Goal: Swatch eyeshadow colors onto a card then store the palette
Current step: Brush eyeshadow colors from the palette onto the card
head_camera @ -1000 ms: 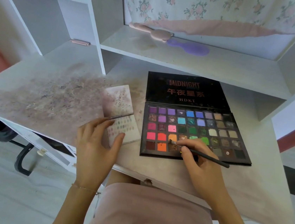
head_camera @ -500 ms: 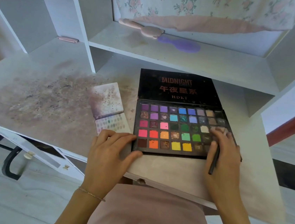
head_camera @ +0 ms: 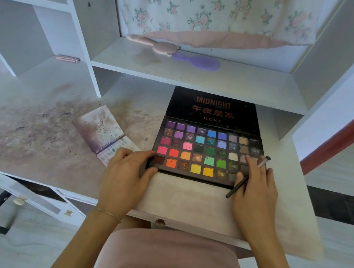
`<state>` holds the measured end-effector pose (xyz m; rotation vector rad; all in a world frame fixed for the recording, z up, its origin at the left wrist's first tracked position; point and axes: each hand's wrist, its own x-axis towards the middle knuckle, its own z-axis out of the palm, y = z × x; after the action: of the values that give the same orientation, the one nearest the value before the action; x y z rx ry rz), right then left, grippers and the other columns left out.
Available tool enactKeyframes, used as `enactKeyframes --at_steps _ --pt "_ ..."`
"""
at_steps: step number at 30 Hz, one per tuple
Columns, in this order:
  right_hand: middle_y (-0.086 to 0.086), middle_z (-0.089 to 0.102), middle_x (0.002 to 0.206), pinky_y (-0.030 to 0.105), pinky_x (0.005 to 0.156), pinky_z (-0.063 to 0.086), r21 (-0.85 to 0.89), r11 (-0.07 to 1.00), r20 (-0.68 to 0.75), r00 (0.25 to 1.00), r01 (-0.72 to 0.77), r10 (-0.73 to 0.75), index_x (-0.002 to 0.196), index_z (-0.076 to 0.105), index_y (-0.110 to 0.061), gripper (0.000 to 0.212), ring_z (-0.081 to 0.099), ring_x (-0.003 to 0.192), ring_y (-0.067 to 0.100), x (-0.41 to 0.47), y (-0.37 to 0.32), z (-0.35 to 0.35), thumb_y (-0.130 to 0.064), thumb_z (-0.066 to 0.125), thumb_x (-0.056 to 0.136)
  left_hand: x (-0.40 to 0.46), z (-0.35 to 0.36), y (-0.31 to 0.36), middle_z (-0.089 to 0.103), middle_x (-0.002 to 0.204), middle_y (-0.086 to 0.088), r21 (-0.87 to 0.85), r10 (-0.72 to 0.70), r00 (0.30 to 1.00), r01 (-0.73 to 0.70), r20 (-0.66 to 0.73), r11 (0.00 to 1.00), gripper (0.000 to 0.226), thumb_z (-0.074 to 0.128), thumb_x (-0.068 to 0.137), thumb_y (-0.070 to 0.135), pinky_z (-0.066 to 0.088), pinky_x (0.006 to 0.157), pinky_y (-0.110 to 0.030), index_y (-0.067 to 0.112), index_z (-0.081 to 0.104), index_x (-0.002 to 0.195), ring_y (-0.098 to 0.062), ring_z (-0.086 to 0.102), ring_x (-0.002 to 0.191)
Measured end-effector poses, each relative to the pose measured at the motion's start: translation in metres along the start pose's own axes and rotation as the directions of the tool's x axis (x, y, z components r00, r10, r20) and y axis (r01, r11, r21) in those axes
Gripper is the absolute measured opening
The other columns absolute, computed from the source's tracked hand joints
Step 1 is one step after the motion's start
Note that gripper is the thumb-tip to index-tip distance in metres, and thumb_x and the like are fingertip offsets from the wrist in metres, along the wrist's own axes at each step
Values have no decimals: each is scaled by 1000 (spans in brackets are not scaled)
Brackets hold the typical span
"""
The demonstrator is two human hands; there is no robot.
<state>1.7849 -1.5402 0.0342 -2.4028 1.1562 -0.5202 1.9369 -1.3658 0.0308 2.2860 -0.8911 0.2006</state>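
A white desk with stained top stands under white shelving; a floral curtain hangs behind, daylight on the pale floor.

The only readable lettering stands on the inside of the raised black lid of the open eyeshadow palette. The top line reads "MIDNIGHT" in reddish-orange capitals. Under it runs a line of four larger Chinese characters in the same colour, "午夜星系". Below these, in small pale spaced capitals, comes "HDKT". A faint smaller line sits just under "MIDNIGHT" at its right end, too blurred to read.
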Motion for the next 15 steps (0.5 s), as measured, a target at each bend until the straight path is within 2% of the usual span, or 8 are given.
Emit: enactKeyframes --at_steps 3,6,7,9,10,12,13,15 --pt "16 30 147 47 114 7 19 1000 -10 1000 -7 7 138 32 -15 42 12 138 36 12 2 -2 -17 36 96 9 6 4 69 93 2 -24 -18 1000 18 4 1000 34 68 79 22 38 76 -25 18 65 113 -16 45 92" --pt "15 29 148 47 112 -4 -7 1000 -72 997 27 -28 137 33 -15 42 8 141 31 14 -2 0 -17 36 95 13 6 5 69 89 1 -26 -21 1000 21 8 999 34 69 77 22 38 77 -28 20 65 112 -18 46 91" --pt "15 33 145 48 112 -1 28 997 -107 992 65 -61 136 36 -14 41 13 140 31 12 -6 2 -17 38 95 13 5 6 69 89 1 -22 -12 1000 13 13 1000 35 70 77 22 39 77 -31 20 65 111 -19 46 92" --pt "10 49 130 50 110 24 186 964 -163 973 192 -162 133 40 -12 38 34 129 26 5 -19 6 -16 41 95 10 3 6 69 95 2 -18 7 1000 -7 9 1000 35 71 76 23 41 80 -35 20 65 111 -21 48 93" --pt "0 54 119 44 103 36 279 923 -181 958 266 -222 132 40 -14 37 43 119 16 1 -26 8 -18 41 95 9 1 5 69 99 2 -18 13 1000 -13 -12 1000 35 72 76 23 41 81 -36 19 65 110 -22 50 95" --pt "-23 50 103 18 93 38 404 836 -209 927 371 -311 130 38 -22 36 46 103 -6 -4 -40 12 -24 39 94 6 -5 -3 67 105 -1 -25 7 995 -9 -98 1000 32 71 77 24 40 83 -35 16 66 107 -26 52 97" --pt "-27 49 99 10 89 36 455 800 -213 920 391 -329 126 40 -26 33 47 99 -9 -5 -46 15 -25 38 93 5 -9 -9 66 105 -4 -36 -23 988 17 -151 999 30 69 78 25 39 83 -33 14 66 106 -27 53 96" --pt "-26 53 99 5 82 38 569 736 -180 929 368 -325 115 48 -33 26 52 96 -8 -6 -59 20 -29 37 92 4 -19 -24 61 103 -9 -103 -169 954 148 -248 984 29 69 79 18 37 80 -29 8 62 105 -28 53 95"
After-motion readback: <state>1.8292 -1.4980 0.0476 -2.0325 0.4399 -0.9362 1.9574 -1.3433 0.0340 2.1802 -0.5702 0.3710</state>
